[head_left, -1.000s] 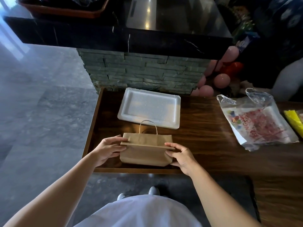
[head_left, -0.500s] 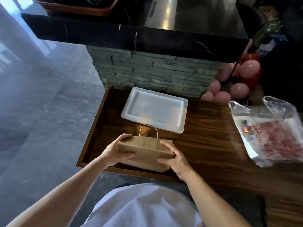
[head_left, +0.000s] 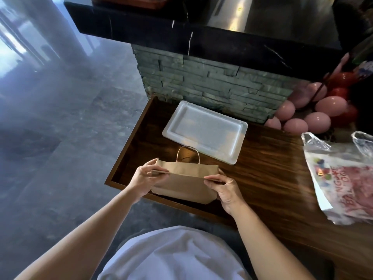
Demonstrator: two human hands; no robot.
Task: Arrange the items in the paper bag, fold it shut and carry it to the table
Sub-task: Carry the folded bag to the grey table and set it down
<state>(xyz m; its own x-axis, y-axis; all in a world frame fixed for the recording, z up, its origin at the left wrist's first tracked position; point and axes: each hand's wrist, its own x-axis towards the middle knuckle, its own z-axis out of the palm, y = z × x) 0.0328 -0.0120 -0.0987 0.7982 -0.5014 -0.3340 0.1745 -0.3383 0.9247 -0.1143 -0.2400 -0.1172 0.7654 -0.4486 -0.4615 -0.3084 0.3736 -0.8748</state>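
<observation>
Paper bag [head_left: 182, 178]: brown, top folded over, standing at the near edge of the wooden table [head_left: 268, 174], lower centre of the frame.
My left hand [head_left: 144, 178]: pinching the fold's left end.
My right hand [head_left: 227, 188]: pinching the fold's right end.
Foam tray [head_left: 205, 130]: white, just behind the bag.
Plastic bag [head_left: 347, 178]: at the right edge.

Bright daylight is coming in from the top left and making the grey floor [head_left: 60, 128] look washed out and foggy. The far corners are looking dark. A shiny spot is glowing on the black counter [head_left: 238, 19] up top. The wooden table [head_left: 268, 174] is shining, and its right side is looking smeared and blurry. Straight lines are bending near the edges. A dark shadow is sitting under the paper bag [head_left: 185, 178].
</observation>
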